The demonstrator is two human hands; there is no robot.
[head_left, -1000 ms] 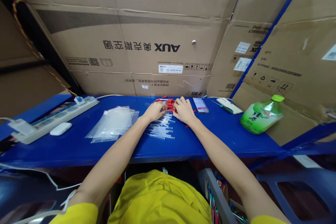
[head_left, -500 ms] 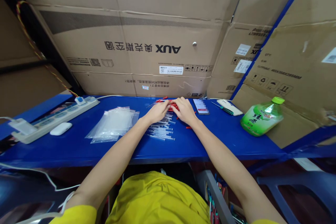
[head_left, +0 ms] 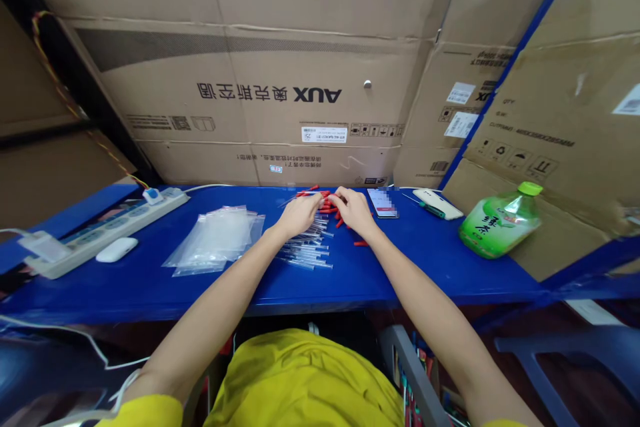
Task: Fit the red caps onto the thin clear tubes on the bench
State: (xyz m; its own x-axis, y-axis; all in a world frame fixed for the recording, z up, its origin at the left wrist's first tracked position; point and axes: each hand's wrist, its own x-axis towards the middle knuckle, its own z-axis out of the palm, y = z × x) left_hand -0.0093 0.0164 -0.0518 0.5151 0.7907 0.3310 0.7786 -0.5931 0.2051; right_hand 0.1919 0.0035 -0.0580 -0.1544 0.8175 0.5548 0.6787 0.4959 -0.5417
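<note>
Over a pile of short red sticks (head_left: 343,215) at the back middle of the blue table, my two hands almost meet. My left hand (head_left: 300,215) has its fingers drawn together at the pile's left side; what lies in the pinch is hidden. Thumb and fingers of my right hand (head_left: 354,211) are bent inward over the red sticks, and its fingertips are partly covered, so I cannot make out what they hold. Many thin clear tubes (head_left: 310,255) lie in a loose heap just below my left hand. One red stick (head_left: 361,243) lies apart, below my right hand.
Clear zip bags (head_left: 220,237) are stacked to the left, near a white earbud case (head_left: 117,249) and a power strip (head_left: 110,233). On the right are a phone (head_left: 383,203), a green-handled screwdriver (head_left: 431,209) on a pale flat object, and a green drink bottle (head_left: 500,221). Cardboard (head_left: 280,0) walls the back.
My right hand has shifted and its fingers have bent, baring more red sticks between the hands. My left hand stays nearly in place.
</note>
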